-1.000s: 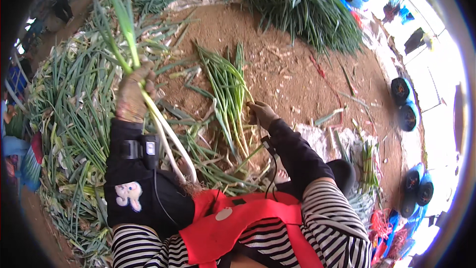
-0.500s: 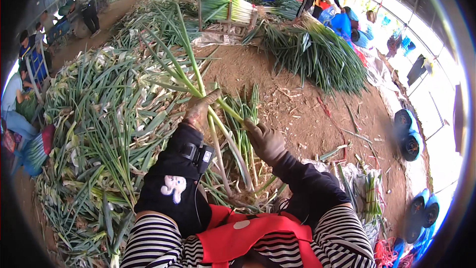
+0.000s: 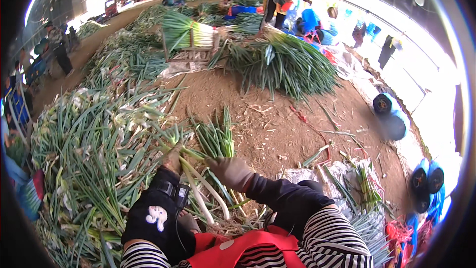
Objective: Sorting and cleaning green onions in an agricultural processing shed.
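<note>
From the head view, my left hand (image 3: pixel 173 159) is clamped on one green onion (image 3: pixel 198 188), and my right hand (image 3: pixel 230 172) is closed around a bunch (image 3: pixel 215 141) at six o'clock on the dirt floor (image 3: pixel 277 119). I'd grip low on the white stalks, I judge. Long green leaves, pale stems, big pile (image 3: pixel 94 154) at nine o'clock.

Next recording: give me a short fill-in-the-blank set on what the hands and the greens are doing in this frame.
1. The right hand wears a ____ and grips a bunch of green onions.
2. The left hand holds a green onion stalk whose lower end is ____ in colour.
3. The big loose heap of green onions lies on the person's ____ side.
4. The ground ahead of the hands is bare ____.

Missing words: glove; white; left; dirt
</note>
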Tool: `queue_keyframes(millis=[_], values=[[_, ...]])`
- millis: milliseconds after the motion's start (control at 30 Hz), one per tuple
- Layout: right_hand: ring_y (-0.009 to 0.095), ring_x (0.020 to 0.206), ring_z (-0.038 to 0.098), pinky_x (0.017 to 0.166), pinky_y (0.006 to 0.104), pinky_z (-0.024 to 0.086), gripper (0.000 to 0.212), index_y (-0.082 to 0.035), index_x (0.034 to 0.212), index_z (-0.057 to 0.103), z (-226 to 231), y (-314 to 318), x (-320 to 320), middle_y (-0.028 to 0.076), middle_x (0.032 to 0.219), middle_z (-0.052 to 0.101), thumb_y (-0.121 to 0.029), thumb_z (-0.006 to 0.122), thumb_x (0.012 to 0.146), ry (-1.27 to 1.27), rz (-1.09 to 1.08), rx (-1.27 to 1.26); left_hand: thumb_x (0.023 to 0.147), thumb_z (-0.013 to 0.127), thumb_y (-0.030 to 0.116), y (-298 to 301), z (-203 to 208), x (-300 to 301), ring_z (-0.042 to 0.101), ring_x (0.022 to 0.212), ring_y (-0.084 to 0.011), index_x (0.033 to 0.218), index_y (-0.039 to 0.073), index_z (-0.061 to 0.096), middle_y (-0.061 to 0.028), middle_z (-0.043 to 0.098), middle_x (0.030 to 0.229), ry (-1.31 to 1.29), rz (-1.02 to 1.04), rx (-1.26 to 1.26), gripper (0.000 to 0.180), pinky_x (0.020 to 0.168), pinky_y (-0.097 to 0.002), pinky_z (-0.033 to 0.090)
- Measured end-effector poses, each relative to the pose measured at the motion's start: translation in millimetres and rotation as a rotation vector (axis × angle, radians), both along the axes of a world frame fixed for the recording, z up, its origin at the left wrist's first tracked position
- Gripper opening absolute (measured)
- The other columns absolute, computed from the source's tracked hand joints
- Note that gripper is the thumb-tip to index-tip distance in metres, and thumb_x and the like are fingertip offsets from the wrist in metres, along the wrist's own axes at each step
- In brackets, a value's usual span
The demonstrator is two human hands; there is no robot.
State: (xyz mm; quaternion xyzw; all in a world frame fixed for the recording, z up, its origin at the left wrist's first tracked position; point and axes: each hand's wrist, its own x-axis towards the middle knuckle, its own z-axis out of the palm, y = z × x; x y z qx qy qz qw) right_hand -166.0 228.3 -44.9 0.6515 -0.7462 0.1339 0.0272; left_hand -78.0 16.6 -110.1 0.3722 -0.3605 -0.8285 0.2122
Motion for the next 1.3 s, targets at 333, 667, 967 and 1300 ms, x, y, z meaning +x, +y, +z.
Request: queue_keyframes(millis=[333,667,967,1300], values=[[0.032,0.069,0.063,0.059,0.0409,0.050,0.045,-0.009,0.129,0.043,-21.9,16.6,-1.6,0.018,0.086,0.062,-0.028,0.054,0.089,-0.587,-0.065,-0.124,0.087,0.064,0.027,-22.3,53.6,-6.3,0.040,0.039,-0.0052,0.099,0.005,0.061,0.0090,0.042,0.052,0.412,-0.088,0.003,0.025,0.038,-0.0206,0.038],[0.033,0.070,0.062,0.058,0.0443,0.050,0.023,-0.016,0.109,0.054,17.7,1.9,-23.7,0.013,0.090,0.060,-0.029,0.050,0.091,-0.227,-0.179,-0.237,0.077,0.072,0.015,-16.9,71.2,-1.4,0.049,0.073,-0.0088,0.122,0.014,0.050,0.0030,0.058,0.093,0.943,0.006,-0.164,0.050,0.067,-0.0251,0.043],[0.034,0.080,0.061,0.068,0.0417,0.051,0.033,-0.008,0.106,0.057,-4.4,-8.6,-24.6,0.015,0.094,0.057,-0.034,0.061,0.087,-0.419,-0.145,-0.421,0.083,0.070,0.020,-5.1,80.9,6.9,0.054,0.088,-0.0117,0.105,0.010,0.060,0.0020,0.057,0.094,0.518,0.222,-0.106,0.026,0.079,-0.0323,0.048],[0.029,0.079,0.062,0.072,0.0366,0.049,0.032,-0.007,0.103,0.065,3.4,-47.2,-19.5,0.013,0.090,0.062,-0.034,0.064,0.085,-0.634,-0.119,-0.427,0.084,0.068,0.019,43.7,69.6,-12.1,0.047,0.060,-0.0074,0.097,0.012,0.059,0.0041,0.053,0.076,0.309,0.061,-0.205,0.017,0.054,-0.0216,0.040]])
